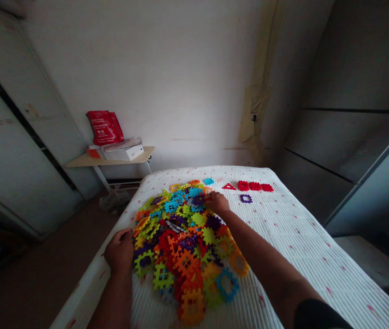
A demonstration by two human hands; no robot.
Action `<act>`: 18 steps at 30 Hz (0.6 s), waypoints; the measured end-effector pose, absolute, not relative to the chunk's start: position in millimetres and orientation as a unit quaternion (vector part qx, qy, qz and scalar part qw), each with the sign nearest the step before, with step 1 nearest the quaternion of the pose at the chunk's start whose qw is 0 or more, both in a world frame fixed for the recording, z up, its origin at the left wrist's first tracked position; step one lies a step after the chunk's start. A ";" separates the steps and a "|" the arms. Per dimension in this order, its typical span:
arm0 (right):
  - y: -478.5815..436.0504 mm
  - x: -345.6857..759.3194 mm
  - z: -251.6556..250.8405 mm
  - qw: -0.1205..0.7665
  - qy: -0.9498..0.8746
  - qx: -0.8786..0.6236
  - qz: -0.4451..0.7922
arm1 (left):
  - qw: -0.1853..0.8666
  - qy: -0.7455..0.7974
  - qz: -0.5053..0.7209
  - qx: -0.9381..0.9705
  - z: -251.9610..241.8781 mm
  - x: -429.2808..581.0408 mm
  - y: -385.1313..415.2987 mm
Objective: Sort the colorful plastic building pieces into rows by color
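Observation:
A heap of colourful plastic interlocking tiles (181, 237), toothed along their edges, lies on the bed. My left hand (119, 250) is at the heap's left edge, its fingers curled in; whatever they may hold is hidden. At the far right side of the heap is my right hand (218, 203), fingers bent and closed beside a purple tile (199, 200). I cannot make out what is between them. Apart from the heap, a row of red square tiles (255, 186) sits near a red triangular tile (228, 186). A purple square frame tile (245, 198) lies just in front of that row.
The bed (283, 237) has a white ribbed cover with small red marks. Behind it on the left, a small table (146, 153) holds a red bag (103, 128) and a white box (128, 152). Cabinets stand on both sides, and a wall socket (254, 117) is at the back.

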State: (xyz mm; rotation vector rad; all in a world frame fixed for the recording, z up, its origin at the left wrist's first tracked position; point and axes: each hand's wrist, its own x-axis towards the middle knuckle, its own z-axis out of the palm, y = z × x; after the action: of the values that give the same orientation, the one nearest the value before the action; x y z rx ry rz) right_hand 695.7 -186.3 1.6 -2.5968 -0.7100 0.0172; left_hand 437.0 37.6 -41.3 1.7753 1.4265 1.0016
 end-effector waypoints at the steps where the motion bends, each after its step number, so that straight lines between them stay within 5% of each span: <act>1: -187.7 696.4 1.4 0.225 -0.256 -0.940 0.011 | 0.323 0.545 0.380 0.674 -41.1 437.1 37.5; 8: -190.6 698.5 4.8 0.272 -0.243 -0.931 0.016 | 0.326 0.546 0.377 0.673 -40.7 437.3 37.8; 14: -214.3 719.0 16.6 0.476 -0.310 -0.819 -0.079 | 0.325 0.553 0.367 0.674 -43.4 438.3 40.0; 18: -265.2 742.1 11.5 0.427 -0.346 -0.826 -0.127 | 0.327 0.552 0.361 0.677 -42.4 437.2 40.1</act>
State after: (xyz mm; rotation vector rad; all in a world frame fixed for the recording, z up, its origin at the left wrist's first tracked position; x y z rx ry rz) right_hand 742.1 -265.2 11.5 -2.0639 -0.8638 -0.3166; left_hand 437.2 40.1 -42.4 1.7722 1.4457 0.9453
